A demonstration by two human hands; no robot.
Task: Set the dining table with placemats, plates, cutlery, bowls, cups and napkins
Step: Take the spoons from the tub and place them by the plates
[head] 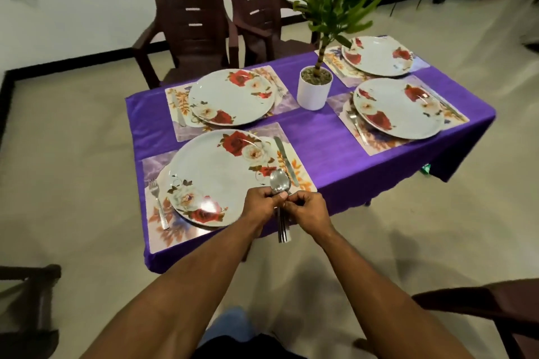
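Steel spoons (280, 198), bunched in a small stack, stand nearly upright between a person's two hands at the near edge of the table (318, 137), bowls toward 12 o'clock and handles hanging toward 6 o'clock below the fists. The left hand (260, 204) is curled round the bundle, while the right hand (309, 207) pinches at the neck of the top spoon, apparently to peel one off. Just beyond the knuckles, at 12 o'clock, a knife (286, 161) lies on the nearest placemat (300, 175), its long axis running near to far beside the nearest plate (215, 176); the strip of mat right of the knife looks the likely landing spot, and it is narrow, close to the table's edge. A fork (159, 204) sits at 9 o'clock. Farther off, three more plates flank a potted plant (315, 87), with two chairs behind.
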